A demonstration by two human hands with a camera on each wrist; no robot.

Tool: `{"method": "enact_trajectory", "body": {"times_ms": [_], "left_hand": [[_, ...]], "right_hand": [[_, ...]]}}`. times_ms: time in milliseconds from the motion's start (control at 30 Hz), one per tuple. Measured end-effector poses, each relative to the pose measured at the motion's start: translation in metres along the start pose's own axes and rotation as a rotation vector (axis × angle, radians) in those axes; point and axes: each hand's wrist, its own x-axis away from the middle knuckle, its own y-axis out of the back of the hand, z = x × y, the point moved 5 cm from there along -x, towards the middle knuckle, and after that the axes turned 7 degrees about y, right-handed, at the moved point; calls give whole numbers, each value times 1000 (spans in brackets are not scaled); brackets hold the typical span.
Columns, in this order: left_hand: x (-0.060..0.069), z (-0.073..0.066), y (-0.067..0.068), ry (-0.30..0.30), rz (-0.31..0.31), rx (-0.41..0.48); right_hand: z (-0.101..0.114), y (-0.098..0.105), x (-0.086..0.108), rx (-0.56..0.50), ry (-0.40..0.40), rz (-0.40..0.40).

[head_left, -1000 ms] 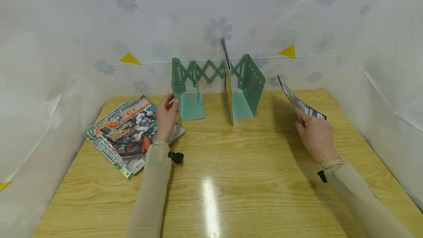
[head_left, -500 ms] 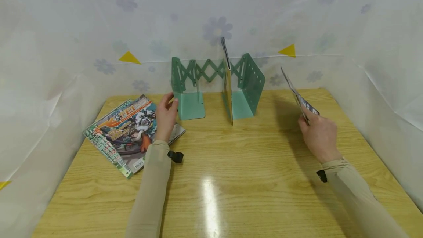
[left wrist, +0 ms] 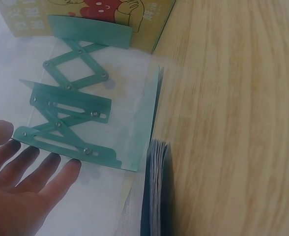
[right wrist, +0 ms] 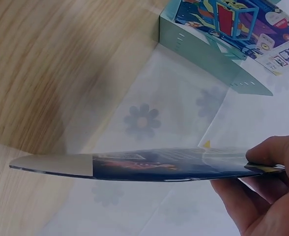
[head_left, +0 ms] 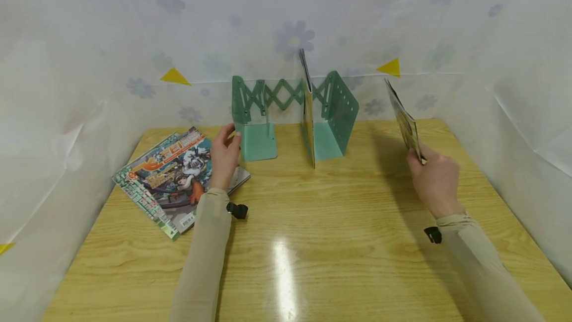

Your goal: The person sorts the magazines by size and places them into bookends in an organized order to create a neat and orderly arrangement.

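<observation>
A green expandable book rack (head_left: pixel 259 145) stands at the back of the table, its zigzag bars stretched apart. My left hand (head_left: pixel 225 155) is at the rack's left end; in the left wrist view its fingertips (left wrist: pixel 73 167) touch the outer side of that end plate. Off to the right, my right hand (head_left: pixel 435 178) pinches a thin magazine (head_left: pixel 404 120) by its near end, seen tilted above the table. In the right wrist view the same magazine (right wrist: pixel 149 164) shows nearly edge-on. One magazine (head_left: pixel 309 123) stands upright in the rack's right part; its yellow cover (left wrist: pixel 120 14) faces left.
Several magazines (head_left: pixel 174 178) lie overlapping on the table at the left, partly behind my left forearm. A white flowered sheet (head_left: pixel 286 9) hangs behind and along both sides, with yellow triangles (head_left: pixel 391 67) on it. Wooden tabletop (head_left: pixel 339 242) extends in front of the rack.
The magazine in my right hand has turned and its far end has risen, so its other face shows now. My right hand shifted slightly right. My left hand stayed at the rack.
</observation>
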Motion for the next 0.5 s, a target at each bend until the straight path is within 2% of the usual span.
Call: {"method": "enact_trajectory", "body": {"times_ms": [233,367,500], "left_hand": [[0,0,0,-1,-8,6],[1,0,0,-4,-9,9],[0,0,-2,-9,-3,13]], "right_hand": [[-5,2,-2,-15,-73,-23],[-6,5,-1,-41,-89,-43],[-11,7,0,-124,-145,-54]]}}
